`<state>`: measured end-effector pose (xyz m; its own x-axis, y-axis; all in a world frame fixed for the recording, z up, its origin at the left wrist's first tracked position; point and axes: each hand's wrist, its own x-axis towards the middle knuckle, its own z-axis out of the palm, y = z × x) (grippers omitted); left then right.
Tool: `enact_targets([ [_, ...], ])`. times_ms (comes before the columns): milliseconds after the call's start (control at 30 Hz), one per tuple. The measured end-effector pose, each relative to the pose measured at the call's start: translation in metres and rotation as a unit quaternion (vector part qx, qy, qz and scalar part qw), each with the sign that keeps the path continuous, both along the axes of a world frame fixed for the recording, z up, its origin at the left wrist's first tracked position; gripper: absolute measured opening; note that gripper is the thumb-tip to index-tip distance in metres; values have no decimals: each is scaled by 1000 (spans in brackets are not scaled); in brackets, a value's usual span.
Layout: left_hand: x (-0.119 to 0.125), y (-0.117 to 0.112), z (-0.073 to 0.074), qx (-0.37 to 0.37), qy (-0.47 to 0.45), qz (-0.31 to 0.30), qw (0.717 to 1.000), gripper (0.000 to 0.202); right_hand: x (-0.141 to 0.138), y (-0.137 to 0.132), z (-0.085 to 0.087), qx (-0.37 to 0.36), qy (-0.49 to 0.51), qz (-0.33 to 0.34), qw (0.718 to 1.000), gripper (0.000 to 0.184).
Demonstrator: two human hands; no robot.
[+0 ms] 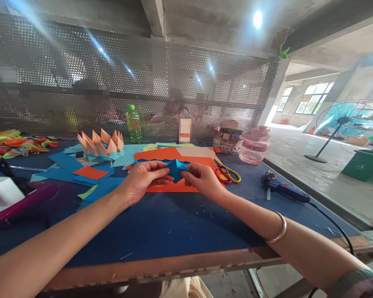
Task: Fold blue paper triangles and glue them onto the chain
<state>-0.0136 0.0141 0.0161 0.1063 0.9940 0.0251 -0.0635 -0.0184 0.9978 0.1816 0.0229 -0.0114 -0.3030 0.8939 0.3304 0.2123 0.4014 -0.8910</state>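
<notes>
Between my two hands is a piece of folded blue paper [175,169], its top coming to a point. My left hand [151,173] pinches its left side, with thumb and fingers closed. On the right side, the fingers of my right hand [202,178] are closed on the same paper. More folded blue paper [152,160] shows behind my left fingers; whether it joins the held piece I cannot tell. Orange paper sheets [161,188] lie on the table beneath my hands. Scissors with red and yellow handles [228,171] rest just right of my right hand.
A pointed paper ring [101,145] stands at left near blue sheets [62,161]. Behind are a green bottle [134,124], a round basket [228,140] and a pink jug [255,145]. A glue gun [282,186] with a cord lies right; a white-and-purple object [15,198] sits left.
</notes>
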Motion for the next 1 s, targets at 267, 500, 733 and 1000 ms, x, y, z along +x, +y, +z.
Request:
enact_targets([
  [267, -1, 3, -2, -9, -50, -22, 998, 12, -1, -3, 5, -157, 142, 52, 976, 35],
  [500, 0, -1, -4, 6, -32, -74, 997, 29, -1, -5, 6, -159, 135, 75, 975, 30],
  [733, 0, 2, -6, 21, 11, -67, 997, 34, -1, -6, 8, -149, 108, 64, 981, 22],
  [1000, -2, 5, -5, 22, -48, -4, 999, 23, -1, -9, 12, -196, 120, 70, 971, 52],
])
